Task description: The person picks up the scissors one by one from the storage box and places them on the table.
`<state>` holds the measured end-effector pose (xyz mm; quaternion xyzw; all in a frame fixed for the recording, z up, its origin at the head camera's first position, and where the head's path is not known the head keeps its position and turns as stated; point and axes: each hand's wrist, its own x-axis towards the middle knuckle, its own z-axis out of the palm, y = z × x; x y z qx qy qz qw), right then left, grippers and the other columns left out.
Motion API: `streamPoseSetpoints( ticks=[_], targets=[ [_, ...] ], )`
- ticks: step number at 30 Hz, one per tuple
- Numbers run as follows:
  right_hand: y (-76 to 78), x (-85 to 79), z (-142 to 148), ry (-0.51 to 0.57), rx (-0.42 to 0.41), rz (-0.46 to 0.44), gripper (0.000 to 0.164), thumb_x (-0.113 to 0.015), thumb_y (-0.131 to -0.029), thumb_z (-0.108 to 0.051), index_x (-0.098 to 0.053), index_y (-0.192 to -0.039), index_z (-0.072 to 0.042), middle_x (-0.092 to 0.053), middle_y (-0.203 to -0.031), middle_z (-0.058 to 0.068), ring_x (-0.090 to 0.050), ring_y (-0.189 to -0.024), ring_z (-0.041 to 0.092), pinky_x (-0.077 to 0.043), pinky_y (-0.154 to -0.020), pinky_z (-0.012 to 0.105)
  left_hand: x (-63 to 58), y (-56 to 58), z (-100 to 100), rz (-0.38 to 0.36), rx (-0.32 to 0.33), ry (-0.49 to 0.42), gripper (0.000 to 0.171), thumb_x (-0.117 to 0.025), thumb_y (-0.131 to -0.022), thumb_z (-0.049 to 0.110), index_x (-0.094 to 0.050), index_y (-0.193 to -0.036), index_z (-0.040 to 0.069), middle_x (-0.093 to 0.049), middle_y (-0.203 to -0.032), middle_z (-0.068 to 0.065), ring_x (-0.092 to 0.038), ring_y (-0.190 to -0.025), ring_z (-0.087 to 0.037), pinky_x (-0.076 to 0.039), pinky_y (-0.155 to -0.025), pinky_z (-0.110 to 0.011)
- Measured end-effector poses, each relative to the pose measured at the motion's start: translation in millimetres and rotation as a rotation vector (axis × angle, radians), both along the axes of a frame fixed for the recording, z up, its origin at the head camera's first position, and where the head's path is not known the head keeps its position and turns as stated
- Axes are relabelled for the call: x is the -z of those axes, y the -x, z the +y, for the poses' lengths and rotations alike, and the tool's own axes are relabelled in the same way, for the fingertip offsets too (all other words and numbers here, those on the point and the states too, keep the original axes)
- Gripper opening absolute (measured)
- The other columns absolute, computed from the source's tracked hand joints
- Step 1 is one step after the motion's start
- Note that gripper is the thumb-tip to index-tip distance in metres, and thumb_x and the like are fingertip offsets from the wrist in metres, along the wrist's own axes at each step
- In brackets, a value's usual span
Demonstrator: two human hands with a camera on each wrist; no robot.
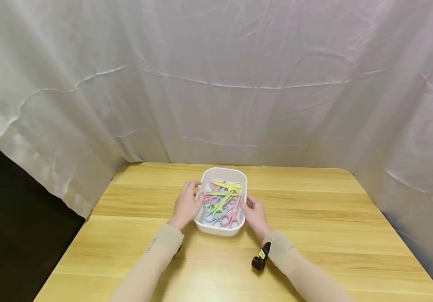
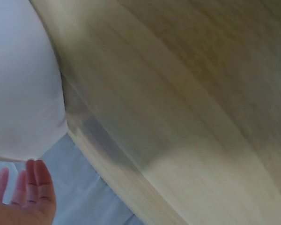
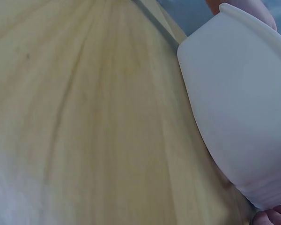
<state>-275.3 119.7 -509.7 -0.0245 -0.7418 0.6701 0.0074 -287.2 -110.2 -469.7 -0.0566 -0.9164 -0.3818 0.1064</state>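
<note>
The white, round-cornered bin (image 1: 218, 230) held jumbled pink, green, yellow and blue scissors (image 1: 235, 208). It lay between the left hand (image 1: 187, 205) and right hand (image 1: 255, 214), whose thumbs and fingers gripped its opposite sides, over the wooden table (image 1: 314, 209).

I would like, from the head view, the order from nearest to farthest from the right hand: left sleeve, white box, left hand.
1. White box: touching the right hand, to its left.
2. Left hand: at the opposite side of the box.
3. Left sleeve: farthest, at the lower left, below the left hand in the picture.
</note>
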Motion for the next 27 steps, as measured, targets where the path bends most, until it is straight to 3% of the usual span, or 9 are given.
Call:
streamPoseSetpoints(
  ticks=[6,11,20,27],
  targets=[
    [-5.3,-0.8,-11.1,-0.04,-0.023,0.013,0.051,-0.051,-0.099,-0.009,-0.043,-0.147,0.007,-0.05,-0.145,0.032,-0.054,-0.133,0.045,-0.049,-0.108,0.044,-1.6,-1.9,-3.9,-0.094,-0.041,-0.061,0.059,-0.059,-0.097,0.023,-0.04,-0.15,0.004,-0.047,-0.15,-0.02,-0.054,-0.13,-0.037,-0.045,-0.112,-0.052],
    [-7.9,0.3,-16.9,-0.04,-0.058,0.011,0.052,-0.052,-0.099,-0.01,-0.042,-0.148,0.005,-0.049,-0.147,0.03,-0.054,-0.134,0.044,-0.048,-0.11,0.044,-1.4,-2.5,-7.4,-0.179,-0.057,-0.09,0.066,-0.056,-0.098,0.022,-0.031,-0.155,0.002,-0.042,-0.153,-0.023,-0.047,-0.139,-0.041,-0.038,-0.118,-0.055],
    [-10.5,1.6,-20.7,-0.038,-0.116,0.009,0.055,-0.052,-0.1,-0.01,-0.038,-0.151,0.004,-0.045,-0.151,0.028,-0.049,-0.138,0.042,-0.044,-0.113,0.045,6.1,1.6,-14.6,-0.267,-0.068,-0.105,0.063,-0.052,-0.095,0.014,-0.034,-0.153,-0.003,-0.047,-0.148,-0.025,-0.05,-0.134,-0.041,-0.042,-0.115,-0.055],
    [-11.2,2.4,-23.3,-0.031,-0.129,0.024,0.055,-0.052,-0.099,-0.009,-0.038,-0.151,0.005,-0.046,-0.15,0.029,-0.049,-0.139,0.043,-0.043,-0.114,0.046,8.9,-0.4,-18.5,-0.357,-0.05,-0.146,0.064,-0.049,-0.091,0.003,-0.033,-0.154,0.001,-0.054,-0.139,-0.023,-0.058,-0.121,-0.037,-0.055,-0.1,-0.051]
  ],
)
